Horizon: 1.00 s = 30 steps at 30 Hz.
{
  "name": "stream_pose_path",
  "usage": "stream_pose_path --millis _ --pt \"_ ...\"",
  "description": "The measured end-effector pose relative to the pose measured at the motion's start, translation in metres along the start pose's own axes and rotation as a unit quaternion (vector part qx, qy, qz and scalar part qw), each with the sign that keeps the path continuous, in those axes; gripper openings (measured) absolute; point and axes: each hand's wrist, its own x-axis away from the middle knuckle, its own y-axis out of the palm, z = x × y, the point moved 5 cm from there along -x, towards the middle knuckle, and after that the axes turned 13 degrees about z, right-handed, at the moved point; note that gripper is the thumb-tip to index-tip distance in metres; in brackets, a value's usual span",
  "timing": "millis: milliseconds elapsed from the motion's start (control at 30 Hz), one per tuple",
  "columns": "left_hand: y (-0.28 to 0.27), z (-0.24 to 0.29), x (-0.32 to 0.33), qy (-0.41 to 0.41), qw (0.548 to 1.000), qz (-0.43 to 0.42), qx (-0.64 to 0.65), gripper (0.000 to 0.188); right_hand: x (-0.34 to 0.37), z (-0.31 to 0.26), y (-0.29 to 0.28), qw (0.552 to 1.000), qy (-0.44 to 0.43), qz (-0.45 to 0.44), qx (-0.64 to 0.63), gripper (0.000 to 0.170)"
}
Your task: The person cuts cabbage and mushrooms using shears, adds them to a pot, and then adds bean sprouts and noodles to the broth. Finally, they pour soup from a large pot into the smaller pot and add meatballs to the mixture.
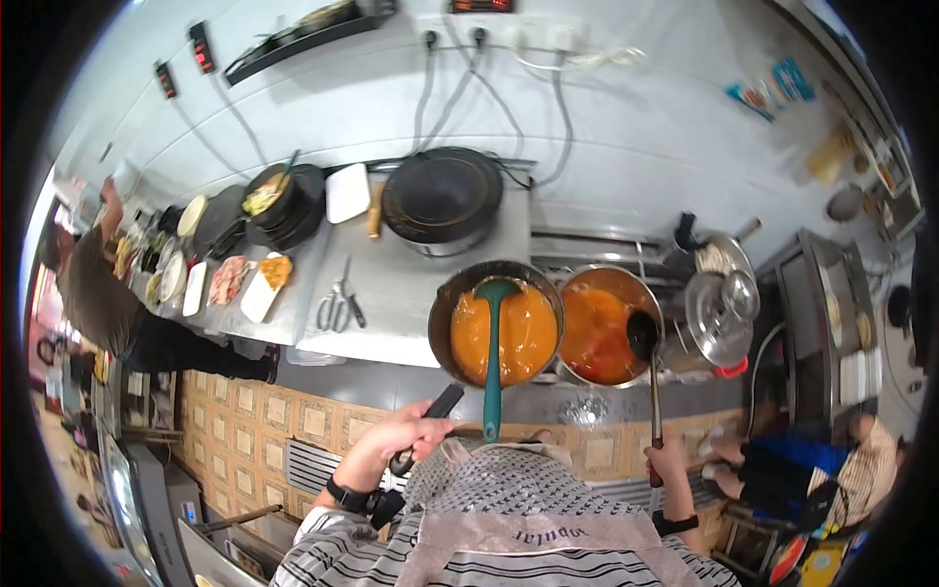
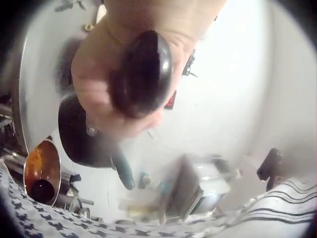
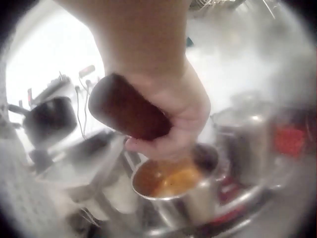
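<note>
A dark pan (image 1: 442, 338) of orange sauce is held by its black handle in my left hand (image 1: 406, 435); a green spatula (image 1: 493, 362) lies across it. The left wrist view shows the fingers of that hand (image 2: 119, 89) curled round the handle (image 2: 146, 74). My right hand (image 1: 667, 462) grips the long handle of a black ladle (image 1: 642, 335), whose bowl sits over the steel pot (image 1: 597, 378) of orange-red soup. In the right wrist view that hand (image 3: 173, 114) closes round the brown handle end (image 3: 126, 106) above the pot (image 3: 171, 198).
A covered black pan (image 1: 442, 196) stands on the counter behind the held pan. Scissors (image 1: 337, 298), a white tray (image 1: 259, 296) and a pot of food (image 1: 269, 196) lie further left. Glass lids (image 1: 719, 308) are right of the pot. One person stands far left, another is at right.
</note>
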Motion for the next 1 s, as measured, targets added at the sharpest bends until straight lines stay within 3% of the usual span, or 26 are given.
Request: stream_pose_path --millis 33,133,233,400,467,567,600,633,667,700,733,767,800,833,900,933,967,1000 --pt "-0.021 0.002 0.016 0.01 1.0 0.005 0.01 0.016 -0.018 0.009 0.022 0.999 0.005 0.006 0.031 0.057" --pt "-0.097 -0.003 0.05 0.007 0.998 0.001 0.061 0.015 -0.07 0.04 0.079 0.997 0.048 0.055 0.032 0.044" --pt "-0.181 -0.001 0.083 0.005 0.998 0.012 0.069 0.015 -0.095 0.031 0.13 0.988 0.094 0.036 -0.119 0.016" --pt "-0.32 0.013 0.132 0.008 0.992 0.063 0.107 0.015 -0.078 -0.014 0.179 0.953 0.222 -0.004 -0.207 0.016" --pt "-0.37 0.031 0.151 0.015 0.989 0.1 0.105 0.013 -0.088 -0.001 0.191 0.96 0.207 0.008 -0.187 0.016" --pt "-0.446 0.055 0.171 0.025 0.979 0.138 0.147 0.013 -0.075 -0.006 0.211 0.959 0.162 0.122 -0.198 0.022" --pt "-0.471 0.062 0.175 0.031 0.975 0.158 0.151 0.012 -0.072 -0.021 0.21 0.97 0.126 0.209 -0.014 0.023" --pt "-0.489 0.078 0.182 0.029 0.97 0.173 0.166 0.012 -0.065 -0.045 0.212 0.939 0.086 0.286 0.17 0.026" --pt "-0.512 0.089 0.185 0.037 0.965 0.194 0.173 0.012 -0.058 -0.077 0.219 0.869 0.04 0.349 0.348 0.029" --pt "-0.536 0.099 0.188 0.044 0.959 0.215 0.182 0.012 -0.052 -0.113 0.232 0.863 -0.083 0.433 0.246 0.031" --pt "-0.56 0.109 0.19 0.054 0.951 0.236 0.191 0.012 -0.029 -0.171 0.255 0.829 -0.204 0.503 0.134 0.032" --pt "-0.584 0.121 0.191 0.058 0.945 0.259 0.189 0.013 0.0 -0.254 0.293 0.805 -0.275 0.514 0.112 0.031" --pt "-0.609 0.132 0.189 0.07 0.944 0.265 0.186 0.015 -0.003 -0.308 0.327 0.809 -0.355 0.468 -0.022 0.03" --pt "-0.629 0.152 0.187 0.09 0.939 0.291 0.16 0.015 0.008 -0.375 0.37 0.824 -0.382 0.412 -0.075 0.03" --pt "-0.676 0.176 0.182 0.102 0.934 0.324 0.114 0.015 0.013 -0.49 0.474 0.895 -0.329 0.176 -0.245 0.03" --pt "-0.705 0.183 0.173 0.11 0.933 0.328 0.101 0.015 0.026 -0.543 0.529 0.948 -0.233 0.039 -0.213 0.032" --pt "-0.732 0.189 0.164 0.11 0.933 0.323 0.11 0.015 0.032 -0.584 0.584 0.949 -0.206 -0.098 -0.219 0.039" --pt "-0.757 0.198 0.156 0.118 0.933 0.323 0.109 0.015 0.026 -0.613 0.638 0.949 -0.117 -0.199 -0.213 0.049"
